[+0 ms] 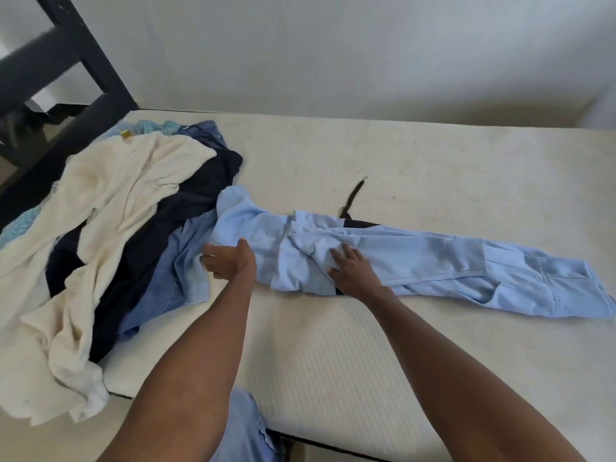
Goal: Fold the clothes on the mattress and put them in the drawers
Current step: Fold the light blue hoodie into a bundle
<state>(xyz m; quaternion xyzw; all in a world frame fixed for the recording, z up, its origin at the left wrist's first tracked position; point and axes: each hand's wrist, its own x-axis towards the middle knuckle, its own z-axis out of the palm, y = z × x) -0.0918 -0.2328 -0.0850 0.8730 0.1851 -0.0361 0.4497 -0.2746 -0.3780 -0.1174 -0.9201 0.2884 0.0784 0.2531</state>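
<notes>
Black bed frame [83, 61] at upper left, against pale wall [333, 55].

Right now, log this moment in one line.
step: folding | item: light blue shirt | left hand: on shirt | right hand: pressing shirt | pile: waiting

Brightness: bright, even daylight across the mattress [400, 155] and the wall behind it.
Source: cannot tell; soft and diffuse.
Shadows: faint, soft-edged, just beside the forearms on the mattress.
Glare: none; cream cloth at the mattress's left end is near washed out.
Blur: slight softness overall; dark frame beyond the mattress's far-left corner is smeared.
Distortion: wide-angle bending; the mattress's edges curve.
</notes>
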